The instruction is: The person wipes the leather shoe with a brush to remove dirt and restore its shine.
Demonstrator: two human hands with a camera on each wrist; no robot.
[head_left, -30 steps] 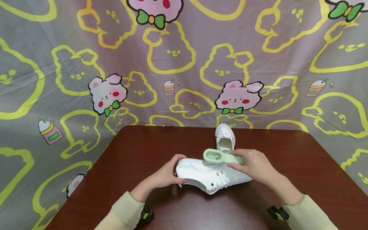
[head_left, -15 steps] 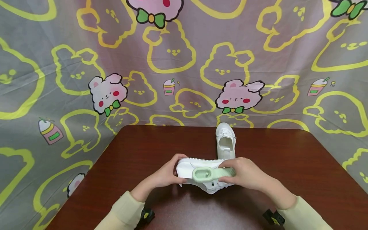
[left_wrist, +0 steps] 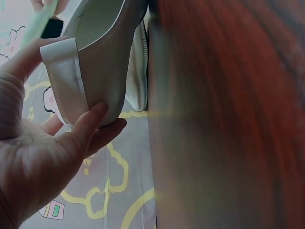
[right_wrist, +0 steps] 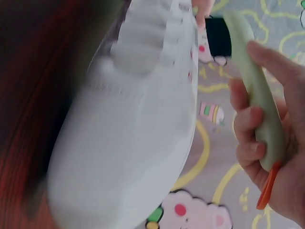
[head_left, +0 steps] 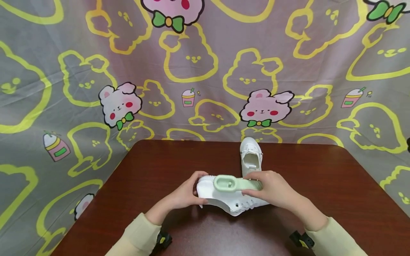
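Observation:
A white lace-up shoe (head_left: 208, 193) lies turned on its side near the middle of the table, its ridged sole edge facing away and its opening facing me. My left hand (head_left: 184, 192) grips it by the heel, thumb and fingers on either side of the heel tab (left_wrist: 66, 78). In my right hand (head_left: 273, 187) is a pale green shoe brush (head_left: 225, 183), held by its handle. Dark bristles (right_wrist: 218, 37) show on the brush, and an orange loop (right_wrist: 269, 186) hangs from the handle's end. From above, the brush head overlaps the upper side of the shoe by the sole.
Behind the held shoe stands a second white shoe (head_left: 251, 151), upright with its toe toward the back edge. Both are on a dark red-brown wooden table (head_left: 166, 156). A grey curtain (head_left: 205, 71) with cartoon animals hangs close behind the table.
The brush has moved left along the shoe, dipping toward the opening and laces half a second ago, then rising back toward the sole edge. My left hand and the shoe stay put.

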